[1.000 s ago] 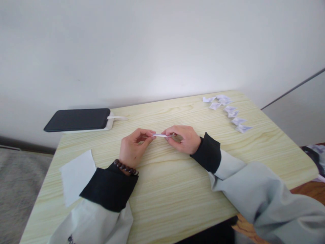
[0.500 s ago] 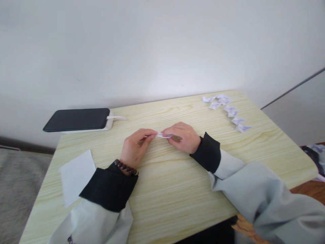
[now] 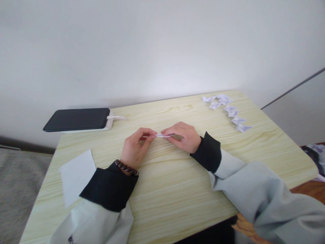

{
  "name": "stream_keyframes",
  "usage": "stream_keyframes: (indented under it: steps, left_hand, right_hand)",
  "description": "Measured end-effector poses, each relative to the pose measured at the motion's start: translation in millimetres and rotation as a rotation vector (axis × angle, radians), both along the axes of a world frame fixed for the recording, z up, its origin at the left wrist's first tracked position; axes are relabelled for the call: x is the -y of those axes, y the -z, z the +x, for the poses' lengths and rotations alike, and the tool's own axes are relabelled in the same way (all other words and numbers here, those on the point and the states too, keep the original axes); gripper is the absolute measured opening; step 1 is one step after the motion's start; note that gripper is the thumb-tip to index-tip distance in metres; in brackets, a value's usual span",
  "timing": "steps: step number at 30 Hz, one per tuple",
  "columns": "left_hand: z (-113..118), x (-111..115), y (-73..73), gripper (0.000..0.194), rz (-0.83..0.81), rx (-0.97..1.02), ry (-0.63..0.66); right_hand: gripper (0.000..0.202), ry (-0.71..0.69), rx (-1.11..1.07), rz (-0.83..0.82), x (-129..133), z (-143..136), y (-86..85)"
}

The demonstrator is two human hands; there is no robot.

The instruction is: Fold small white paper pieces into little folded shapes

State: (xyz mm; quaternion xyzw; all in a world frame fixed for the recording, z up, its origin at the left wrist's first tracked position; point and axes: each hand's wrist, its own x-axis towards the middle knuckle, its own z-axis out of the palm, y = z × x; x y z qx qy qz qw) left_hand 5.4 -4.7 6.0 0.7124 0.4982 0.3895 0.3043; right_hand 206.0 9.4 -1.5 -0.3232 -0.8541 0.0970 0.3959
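Note:
A small folded white paper is held level above the middle of the wooden table, seen nearly edge-on. The left end of it is pinched between the thumb and fingers of my left hand, which wears a dark bead bracelet. My right hand pinches the right end, fingertips close to those of the left. Parts of the paper are hidden behind the fingers of both hands.
Several small folded paper pieces lie at the table's back right. A black phone rests on a white block with a cable at the back left. Flat white paper lies by my left sleeve. A pale wall stands behind.
The folded paper has tilted slightly and now looks thinner, more edge-on. Both hands keep their pinch and have barely shifted.

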Motion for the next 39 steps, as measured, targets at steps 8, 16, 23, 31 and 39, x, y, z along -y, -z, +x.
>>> stream_keyframes:
  steps: [8, 16, 23, 31, 39]
  left_hand:
    - [2.7, 2.4, -2.5, 0.013, 0.098, -0.052, -0.014]
    - [0.6, 0.9, 0.4, 0.013, 0.242, -0.124, 0.042]
    - [-1.8, -0.9, 3.3, 0.011, 0.444, -0.209, 0.116]
    - [-0.8, -0.3, 2.2, 0.013, 0.434, -0.230, 0.080]
    - [0.0, 0.8, 2.7, 0.013, 0.311, -0.218, 0.029]
  right_hand:
    - [0.008, 0.012, -0.041, -0.004, 1.5, -1.3, -1.8]
    - [0.005, 0.001, -0.064, 0.036, 0.1, -2.4, -0.3]
    - [0.006, -0.006, -0.063, 0.037, 0.9, -2.4, -1.7]
    - [0.004, -0.037, -0.078, 0.035, 1.1, -3.1, -2.2]
    - [0.004, -0.016, -0.083, 0.029, 2.1, -3.1, -2.6]
